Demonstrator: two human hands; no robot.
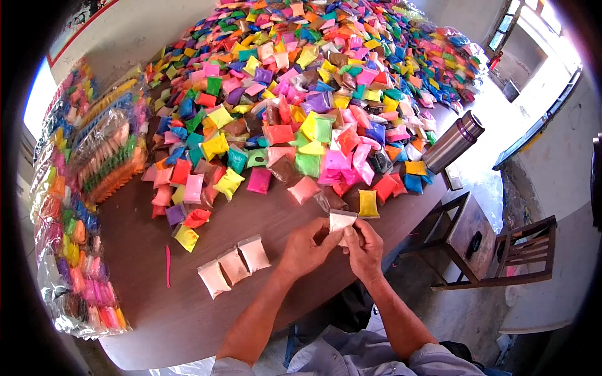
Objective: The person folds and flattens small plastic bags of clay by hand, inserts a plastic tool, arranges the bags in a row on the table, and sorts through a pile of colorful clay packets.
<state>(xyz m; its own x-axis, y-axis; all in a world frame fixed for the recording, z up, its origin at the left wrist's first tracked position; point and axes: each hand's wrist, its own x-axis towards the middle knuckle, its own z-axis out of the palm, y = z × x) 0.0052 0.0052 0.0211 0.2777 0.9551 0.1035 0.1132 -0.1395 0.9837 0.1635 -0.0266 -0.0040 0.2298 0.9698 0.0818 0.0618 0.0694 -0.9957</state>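
A small clear packet with pale cream filling (342,220) is pinched between my left hand (307,247) and my right hand (365,249), just above the table near its front edge. Both hands are closed on its sides, with the thumbs in front. To the left, three similar pale packets (233,266) lie side by side on the brown table (144,319). A yellow packet (368,203) lies just beyond my right hand. Past my fingertips are a brown packet (330,199) and a pink packet (304,190).
A large heap of colourful packets (301,94) covers the far table. Bundled packets in clear bags (75,250) line the left edge. A thin pink stick (167,266) lies at left. A steel flask (454,141) stands at right, beyond which are a small table (473,235) and chair (527,254).
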